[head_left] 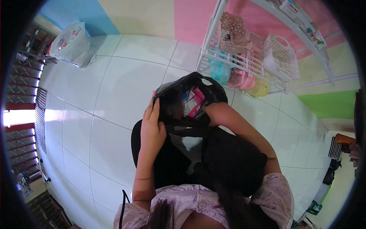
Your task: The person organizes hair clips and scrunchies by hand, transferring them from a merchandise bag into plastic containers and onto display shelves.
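Observation:
A black bag (219, 89) with thin, partly see-through sides rests between my knees, its mouth facing up. Inside it lie pink and white packets (196, 101) and something blue, too shaded to name. My left hand (151, 121) grips the bag's left rim, fingers along the outside. On the right side, my right hand (215, 113) reaches over the rim into the bag. Its fingers are hidden by the bag, so whether they hold anything does not show.
A white wire rack (244, 63) stands ahead to the right, with a white basket (280, 57), a beige basket (233, 33) and coloured containers below. A filled white plastic bag (72, 45) sits at the far left on the tiled floor (114, 91).

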`<state>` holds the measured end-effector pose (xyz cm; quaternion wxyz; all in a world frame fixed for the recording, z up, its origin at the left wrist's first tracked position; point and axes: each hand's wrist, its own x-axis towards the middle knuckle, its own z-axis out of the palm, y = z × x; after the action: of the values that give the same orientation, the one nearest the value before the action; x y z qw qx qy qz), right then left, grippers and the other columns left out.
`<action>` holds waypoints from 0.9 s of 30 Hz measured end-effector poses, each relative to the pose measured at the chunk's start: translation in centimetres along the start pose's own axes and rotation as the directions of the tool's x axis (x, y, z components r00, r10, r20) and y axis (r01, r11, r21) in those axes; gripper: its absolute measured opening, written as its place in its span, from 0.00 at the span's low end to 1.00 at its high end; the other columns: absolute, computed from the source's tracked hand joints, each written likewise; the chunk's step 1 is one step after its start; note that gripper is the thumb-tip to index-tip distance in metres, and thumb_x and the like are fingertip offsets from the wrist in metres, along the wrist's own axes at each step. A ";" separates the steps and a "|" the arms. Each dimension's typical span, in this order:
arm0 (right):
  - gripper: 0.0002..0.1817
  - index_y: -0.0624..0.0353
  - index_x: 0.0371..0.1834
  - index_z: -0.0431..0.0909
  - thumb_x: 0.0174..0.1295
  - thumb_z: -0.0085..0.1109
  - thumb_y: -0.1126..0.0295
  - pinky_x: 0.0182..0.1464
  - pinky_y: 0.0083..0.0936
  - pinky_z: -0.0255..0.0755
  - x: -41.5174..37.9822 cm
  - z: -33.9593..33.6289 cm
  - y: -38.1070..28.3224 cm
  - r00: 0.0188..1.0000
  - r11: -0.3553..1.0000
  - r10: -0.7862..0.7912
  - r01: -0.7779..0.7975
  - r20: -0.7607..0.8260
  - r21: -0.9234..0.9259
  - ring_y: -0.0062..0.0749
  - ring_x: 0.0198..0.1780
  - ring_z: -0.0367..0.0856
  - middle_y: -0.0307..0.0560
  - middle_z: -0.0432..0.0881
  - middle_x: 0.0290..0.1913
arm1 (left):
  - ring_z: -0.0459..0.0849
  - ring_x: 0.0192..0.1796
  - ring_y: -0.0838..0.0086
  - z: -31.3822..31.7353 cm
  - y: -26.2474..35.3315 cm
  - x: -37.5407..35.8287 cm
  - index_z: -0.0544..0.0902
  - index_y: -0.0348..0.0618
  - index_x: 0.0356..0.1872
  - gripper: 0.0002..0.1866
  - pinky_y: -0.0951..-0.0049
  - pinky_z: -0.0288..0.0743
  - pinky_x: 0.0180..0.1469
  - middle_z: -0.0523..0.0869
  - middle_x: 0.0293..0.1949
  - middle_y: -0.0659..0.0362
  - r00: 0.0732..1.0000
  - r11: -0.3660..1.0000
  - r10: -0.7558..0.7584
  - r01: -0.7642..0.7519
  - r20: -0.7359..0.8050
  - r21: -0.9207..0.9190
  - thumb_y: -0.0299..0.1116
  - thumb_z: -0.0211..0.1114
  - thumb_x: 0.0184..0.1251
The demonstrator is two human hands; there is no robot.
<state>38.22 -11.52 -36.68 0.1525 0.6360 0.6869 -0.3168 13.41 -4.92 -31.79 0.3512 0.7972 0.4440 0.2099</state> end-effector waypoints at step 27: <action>0.22 0.58 0.54 0.78 0.55 0.64 0.67 0.55 0.41 0.75 12.8 0.7 -6.3 0.945 0.960 0.133 -0.048 -0.300 0.276 0.53 0.52 0.83 0.61 0.81 0.52 | 0.59 0.77 0.52 -1.1 -1.5 1.5 0.63 0.36 0.72 0.43 0.62 0.52 0.77 0.63 0.74 0.45 0.997 0.990 0.071 -0.065 0.044 -0.122 0.12 0.44 0.45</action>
<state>30.08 -1.93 -43.52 -0.0311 0.7242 0.6237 -0.2924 12.64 -2.64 -32.10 0.4018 0.7940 0.3946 0.2289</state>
